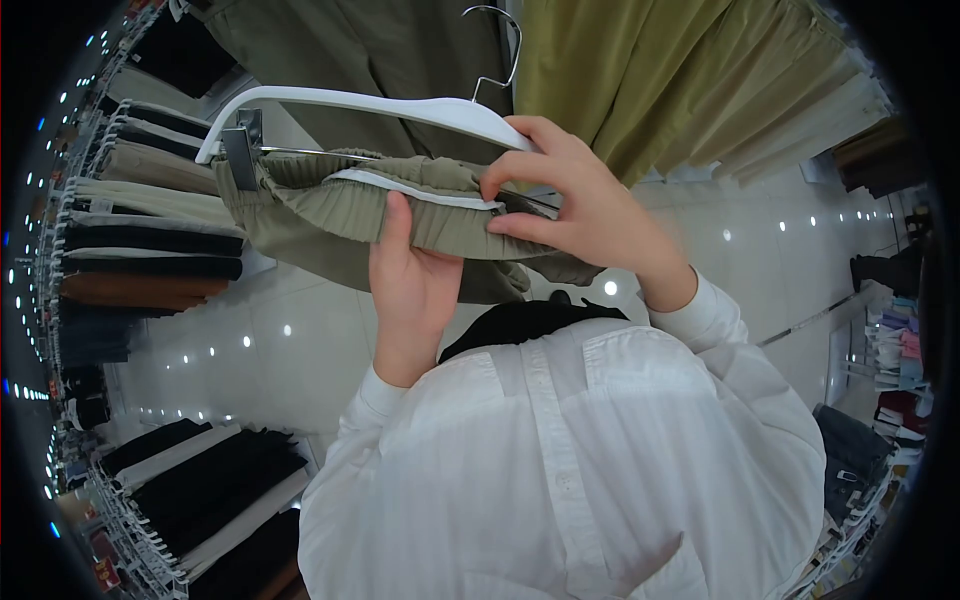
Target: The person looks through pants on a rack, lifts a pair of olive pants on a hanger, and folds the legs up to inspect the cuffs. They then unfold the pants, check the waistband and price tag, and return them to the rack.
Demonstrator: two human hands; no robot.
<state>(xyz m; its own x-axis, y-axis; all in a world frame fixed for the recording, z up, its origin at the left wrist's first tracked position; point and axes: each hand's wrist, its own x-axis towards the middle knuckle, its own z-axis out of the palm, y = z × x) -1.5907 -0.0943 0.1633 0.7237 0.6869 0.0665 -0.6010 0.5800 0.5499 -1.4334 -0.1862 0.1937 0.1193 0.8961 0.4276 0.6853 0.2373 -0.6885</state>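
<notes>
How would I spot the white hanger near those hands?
Above the big white shirt, the left hand and right hand are at a gathered olive waistband. The hanger arches just above that waistband. Unlike the hanging clothes behind, it is a smooth white curve with a silver hook.

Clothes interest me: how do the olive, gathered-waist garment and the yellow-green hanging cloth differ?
The left hand and right hand touch the olive garment; neither touches the yellow-green cloth. The olive garment is duller, the yellow-green cloth brighter. The olive garment's waist has gathers; the yellow-green cloth has long folds. Both look greenish.
</notes>
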